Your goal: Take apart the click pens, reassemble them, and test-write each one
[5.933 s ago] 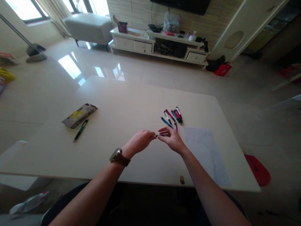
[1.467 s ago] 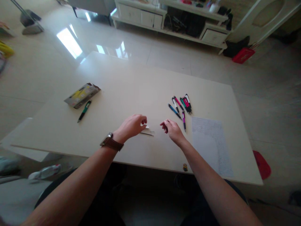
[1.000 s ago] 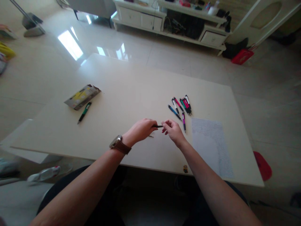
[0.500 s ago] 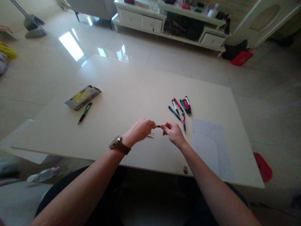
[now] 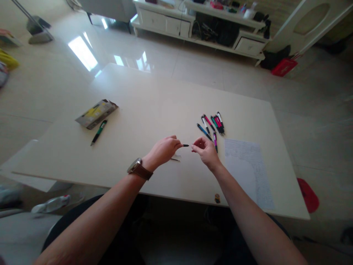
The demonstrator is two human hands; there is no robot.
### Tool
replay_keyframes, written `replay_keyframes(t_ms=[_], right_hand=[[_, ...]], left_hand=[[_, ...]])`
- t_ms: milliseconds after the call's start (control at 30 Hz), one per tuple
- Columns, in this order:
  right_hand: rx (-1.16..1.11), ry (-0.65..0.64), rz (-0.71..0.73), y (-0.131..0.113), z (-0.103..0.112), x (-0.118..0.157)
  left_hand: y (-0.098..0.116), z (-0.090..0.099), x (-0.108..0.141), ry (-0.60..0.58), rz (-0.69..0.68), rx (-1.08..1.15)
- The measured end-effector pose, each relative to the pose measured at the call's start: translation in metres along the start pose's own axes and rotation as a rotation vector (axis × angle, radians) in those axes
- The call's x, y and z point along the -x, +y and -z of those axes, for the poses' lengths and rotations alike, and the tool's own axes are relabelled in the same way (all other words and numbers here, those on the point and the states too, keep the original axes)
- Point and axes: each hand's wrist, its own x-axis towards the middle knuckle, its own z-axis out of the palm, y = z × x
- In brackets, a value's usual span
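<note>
My left hand [image 5: 166, 149], with a watch on its wrist, is closed on a pen [image 5: 185, 145]. Only the pen's dark end sticks out, pointing right; the rest is hidden in the fingers. Just right of that end, with a small gap, my right hand [image 5: 205, 150] has thumb and forefinger pinched together. A tiny bit shows at these fingertips, too small to name. Below the left fingers, a thin dark stick like a pen refill [image 5: 175, 159] lies on the white table [image 5: 154, 106]. Beyond the right hand lie several coloured pens, among them a blue pen [image 5: 204, 131] and a purple pen [image 5: 215, 141].
At the left of the table are a grey and yellow box [image 5: 97, 113] and a green pen [image 5: 98, 132]. A written sheet of paper [image 5: 242, 162] lies under and beside the right forearm. Near the front edge sits a small brown and yellow object [image 5: 217, 198].
My right hand has drawn slightly right, away from the pen's end, opening a gap between them. The left hand still holds the pen in nearly the same place.
</note>
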Motion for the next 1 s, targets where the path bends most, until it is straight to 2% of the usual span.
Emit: replay_keyframes(t_ms=[100,267,500,700,1000], right_hand=[[0.072,0.015,-0.026,0.001,0.004,0.001],[0.365,-0.033,0.013,0.0,0.01,0.012],[0.692,-0.224,0.117,0.0,0.012,0.025],[0.757,-0.275,0.162,0.007,0.005,0.026],[0.8,-0.295,0.135,0.007,0.003,0.019]], left_hand=[[-0.003,-0.007,-0.004,-0.015,0.053,-0.045],[0.004,-0.018,-0.011,-0.018,0.108,-0.134],[0.001,-0.017,-0.011,0.029,0.157,-0.098],[-0.01,-0.005,-0.007,0.097,0.222,0.03],[-0.023,-0.001,0.001,0.088,0.222,0.071]])
